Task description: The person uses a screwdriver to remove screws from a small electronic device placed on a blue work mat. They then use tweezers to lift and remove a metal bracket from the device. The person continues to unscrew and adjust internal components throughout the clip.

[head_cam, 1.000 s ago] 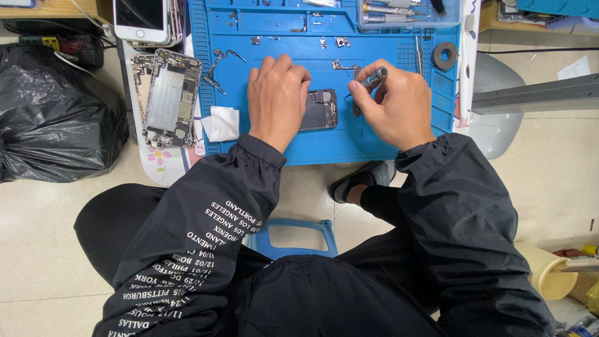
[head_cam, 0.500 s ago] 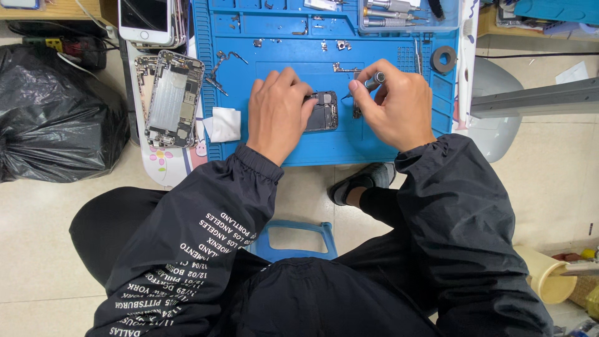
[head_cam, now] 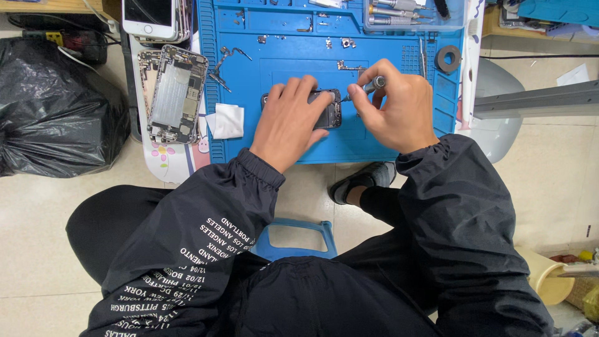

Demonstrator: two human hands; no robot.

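Note:
An opened dark phone body point(head_cam: 329, 111) lies on the blue work mat point(head_cam: 387, 37). My left hand point(head_cam: 288, 120) lies flat over it and holds it down, hiding most of it. My right hand point(head_cam: 395, 105) pinches a small silver screwdriver point(head_cam: 369, 85), whose tip points at the phone's upper right corner. Tiny screws and metal brackets point(head_cam: 347, 65) lie scattered on the mat above the hands.
A stripped phone housing point(head_cam: 176, 93) and a white phone point(head_cam: 150, 17) lie left of the mat, with a white cloth point(head_cam: 226, 120) on the mat's edge. A black plastic bag point(head_cam: 50, 118) sits far left. A tape roll point(head_cam: 448, 58) and tool tray point(head_cam: 405, 14) are at the mat's top right.
My right hand has shifted slightly left, bringing the screwdriver tip to the phone's corner. My left hand stays on the phone.

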